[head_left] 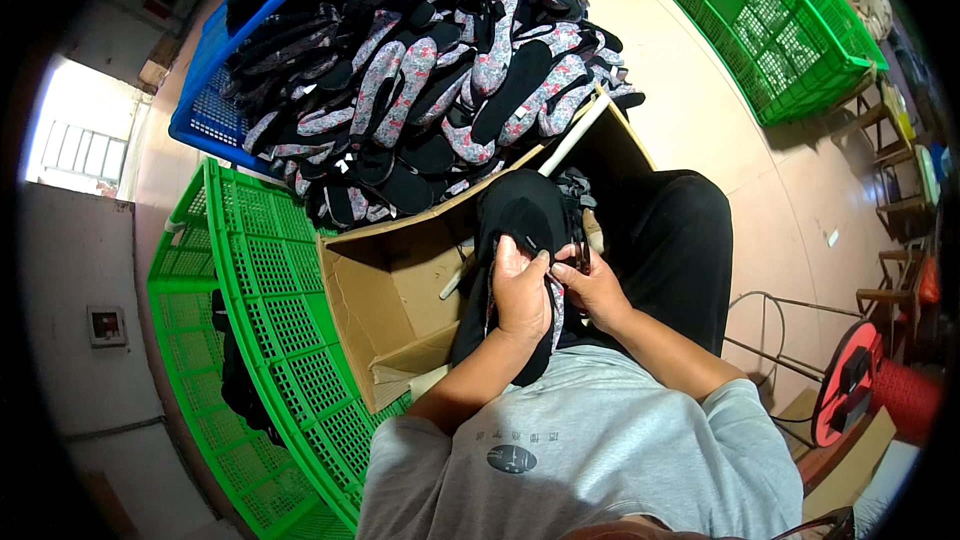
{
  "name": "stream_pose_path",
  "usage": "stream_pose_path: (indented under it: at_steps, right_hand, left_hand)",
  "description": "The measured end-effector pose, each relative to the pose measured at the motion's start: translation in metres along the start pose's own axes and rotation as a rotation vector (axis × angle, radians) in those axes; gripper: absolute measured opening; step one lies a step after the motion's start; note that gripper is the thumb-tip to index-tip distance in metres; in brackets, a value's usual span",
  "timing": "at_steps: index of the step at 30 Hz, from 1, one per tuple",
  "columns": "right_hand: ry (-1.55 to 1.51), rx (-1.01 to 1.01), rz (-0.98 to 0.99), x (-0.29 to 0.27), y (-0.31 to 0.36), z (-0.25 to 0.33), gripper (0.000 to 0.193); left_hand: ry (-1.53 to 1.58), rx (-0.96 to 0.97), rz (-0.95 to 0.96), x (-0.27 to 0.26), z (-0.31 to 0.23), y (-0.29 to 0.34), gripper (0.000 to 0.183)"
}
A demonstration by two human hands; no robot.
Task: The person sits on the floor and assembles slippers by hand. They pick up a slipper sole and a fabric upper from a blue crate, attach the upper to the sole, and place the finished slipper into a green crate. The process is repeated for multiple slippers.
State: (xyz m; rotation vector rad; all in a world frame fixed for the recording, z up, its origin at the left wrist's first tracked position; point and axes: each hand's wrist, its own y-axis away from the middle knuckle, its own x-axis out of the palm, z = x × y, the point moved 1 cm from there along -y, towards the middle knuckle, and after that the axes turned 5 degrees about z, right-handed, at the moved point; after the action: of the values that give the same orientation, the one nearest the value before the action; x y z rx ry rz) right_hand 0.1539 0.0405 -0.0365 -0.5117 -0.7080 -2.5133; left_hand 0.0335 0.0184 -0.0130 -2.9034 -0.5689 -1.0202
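Over my lap, my left hand (522, 292) is wrapped round a black slipper (530, 218) with a flower-printed insole strip showing along its side. Its fingers reach into the black fabric, and the thumb presses on the edge. Close against that edge, my right hand (594, 290) is closed, thumb and finger pinched together beside the left thumb. A narrow dark thing (583, 256) shows at the right fingers; its kind cannot be made out. Just ahead, a big heap of similar slippers (405, 90), black with grey-and-red flowered insoles, fills a blue crate (205, 120).
An open cardboard box (370, 285) stands left of my knees, with a pale rod (580, 135) across its far end. Green plastic crates (285, 310) flank me at left; another green crate (750, 25) is at far right. A red round-topped stool (845, 385) stands to my right.
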Motion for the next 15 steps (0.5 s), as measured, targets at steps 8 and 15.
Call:
stream_pose_path:
  at_steps: [8,15]
  right_hand:
    - [0.075,0.099,0.108,-0.002,0.001,0.006,0.020]
    - [0.200,0.047,0.084,-0.005,0.000,0.003,0.024]
  left_hand:
    - [-0.069,-0.024,-0.030,0.006,-0.011,0.005,0.059]
    - [-0.202,-0.032,-0.057,-0.008,-0.011,0.017,0.060]
